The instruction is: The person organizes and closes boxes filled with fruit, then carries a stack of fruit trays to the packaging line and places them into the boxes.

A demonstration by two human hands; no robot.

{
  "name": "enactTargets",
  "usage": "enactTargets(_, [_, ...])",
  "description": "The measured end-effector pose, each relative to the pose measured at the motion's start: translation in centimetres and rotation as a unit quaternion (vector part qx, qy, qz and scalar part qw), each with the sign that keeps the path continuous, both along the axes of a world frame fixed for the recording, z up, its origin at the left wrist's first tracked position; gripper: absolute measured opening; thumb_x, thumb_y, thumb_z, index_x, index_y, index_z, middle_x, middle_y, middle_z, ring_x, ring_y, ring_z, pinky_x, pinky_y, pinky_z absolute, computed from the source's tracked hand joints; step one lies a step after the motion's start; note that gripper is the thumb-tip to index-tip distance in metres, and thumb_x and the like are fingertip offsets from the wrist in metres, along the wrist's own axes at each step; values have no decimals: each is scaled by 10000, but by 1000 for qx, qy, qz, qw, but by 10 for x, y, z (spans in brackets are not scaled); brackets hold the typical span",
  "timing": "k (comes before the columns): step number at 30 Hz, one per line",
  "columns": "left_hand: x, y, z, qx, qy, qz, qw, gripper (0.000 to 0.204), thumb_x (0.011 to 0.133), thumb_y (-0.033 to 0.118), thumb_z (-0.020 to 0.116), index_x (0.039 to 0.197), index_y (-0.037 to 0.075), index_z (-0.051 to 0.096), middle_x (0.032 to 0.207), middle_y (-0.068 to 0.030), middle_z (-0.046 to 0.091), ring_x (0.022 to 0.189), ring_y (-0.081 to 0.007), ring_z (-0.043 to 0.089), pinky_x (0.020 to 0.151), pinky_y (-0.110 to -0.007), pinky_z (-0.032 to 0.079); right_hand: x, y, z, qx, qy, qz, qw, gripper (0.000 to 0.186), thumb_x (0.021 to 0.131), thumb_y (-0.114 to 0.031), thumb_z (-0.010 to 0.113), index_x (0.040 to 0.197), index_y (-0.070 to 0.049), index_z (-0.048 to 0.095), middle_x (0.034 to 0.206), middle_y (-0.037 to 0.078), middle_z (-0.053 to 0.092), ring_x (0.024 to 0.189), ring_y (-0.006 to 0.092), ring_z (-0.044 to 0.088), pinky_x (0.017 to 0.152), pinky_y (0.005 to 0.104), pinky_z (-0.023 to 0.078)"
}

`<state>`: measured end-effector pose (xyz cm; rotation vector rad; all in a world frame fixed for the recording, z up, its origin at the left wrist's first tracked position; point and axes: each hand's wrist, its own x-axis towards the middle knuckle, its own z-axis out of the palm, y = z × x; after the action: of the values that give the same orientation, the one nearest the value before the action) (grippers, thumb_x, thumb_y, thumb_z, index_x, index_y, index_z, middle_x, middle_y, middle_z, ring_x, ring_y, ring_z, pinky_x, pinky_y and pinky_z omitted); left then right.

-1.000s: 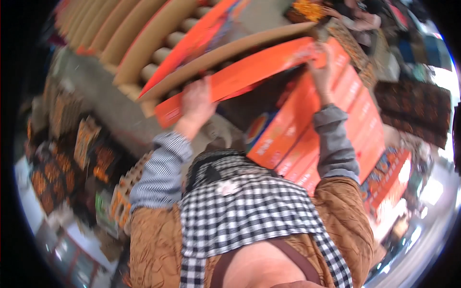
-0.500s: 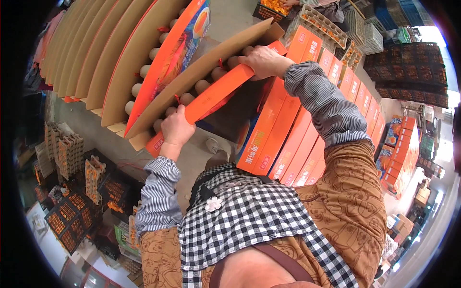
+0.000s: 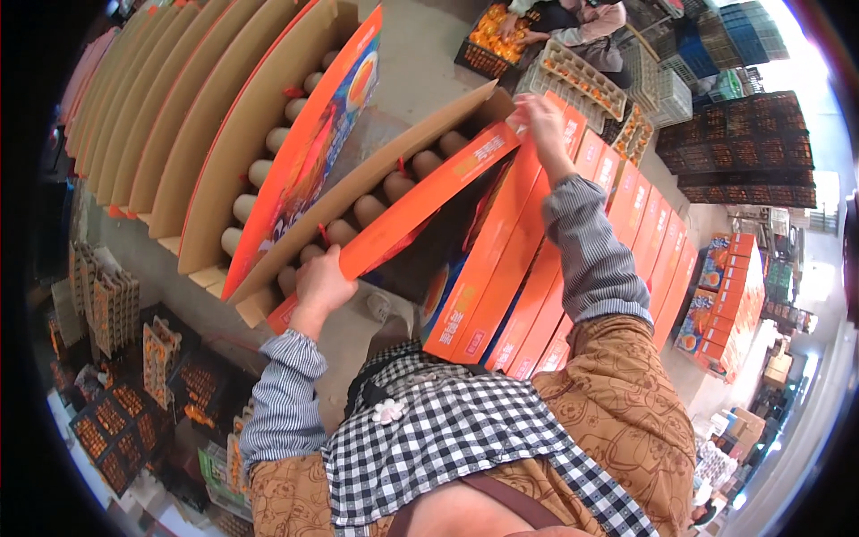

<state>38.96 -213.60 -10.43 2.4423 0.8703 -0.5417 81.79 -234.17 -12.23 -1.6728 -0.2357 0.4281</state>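
Note:
Both my hands hold a flat orange carton lid [image 3: 420, 204] that slants from lower left to upper right. My left hand [image 3: 320, 285] grips its lower left end. My right hand [image 3: 540, 123] pinches its upper right corner. Under the lid lies an open brown cardboard box [image 3: 407, 134] with rows of round tan fruit [image 3: 369, 209] in it. A second orange lid [image 3: 309, 157] stands tilted on the box to the left.
A row of closed orange cartons [image 3: 626, 215] runs to the right. Brown box flaps [image 3: 152, 107] stack at far left. Fruit trays [image 3: 107, 304] and dark crates [image 3: 743, 143] stand around. Another person [image 3: 573, 18] works over a crate of orange fruit at the top.
The lid has swung down lower over the open box. My right hand has moved further out to its far corner, and my left hand has slid down along the near end.

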Motion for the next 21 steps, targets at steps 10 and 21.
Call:
enactTargets(10, [0,-1,8,5,9,7,1000,436,786,255,750,1161,81,613,1048,-237,750,1040,-447,704,926,-523,547,-59,86,-15,-514,-328,-4,792,178,948,-200,605,1078,-79,611,1019,163,758,981,348,750,852,505,555])
enactTargets(21, [-281,-1,-86,-43,-319,404,856,460,928,48,691,1376,5,597,1250,-88,690,1184,-243,637,1044,-417,485,-64,97,-2,-519,-294,4,803,175,951,-178,591,1099,-86,616,1028,162,754,990,354,741,873,490,541])
